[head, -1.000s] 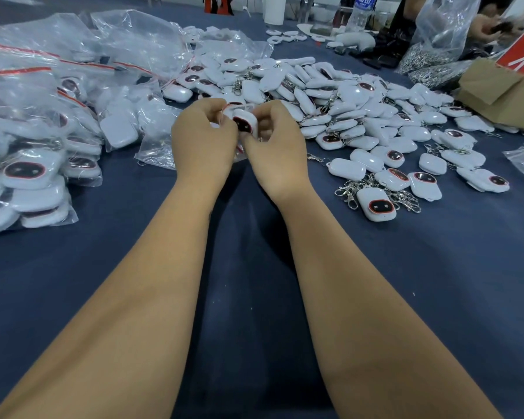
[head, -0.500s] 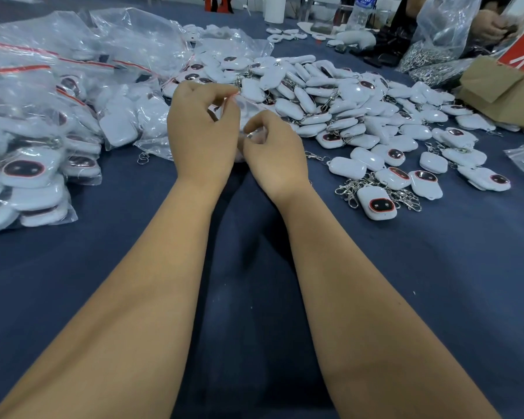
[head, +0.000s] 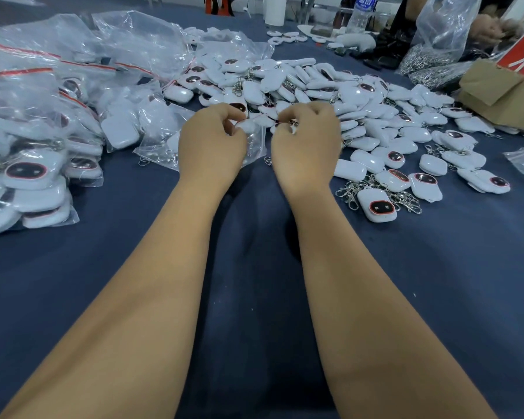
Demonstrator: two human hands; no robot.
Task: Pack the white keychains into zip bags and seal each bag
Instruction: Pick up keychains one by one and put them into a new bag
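**Hands part along the bag's top edge**

From the head view, we see that our hands have moved apart since half a second ago, when they were bunched together over the zip bag [head: 254, 137]. We judge this to be the sealing stroke, thumbs running outward along the zip. Our left hand [head: 211, 140] pinches the bag's left corner; our right hand [head: 307, 137] pinches its right end, fingers curled. The bag hangs between both hands, touching both, with a keychain inside, hard to make out. The loose keychains [head: 375, 116] lie just beyond and to the right; filled bags [head: 37, 140] sit left.
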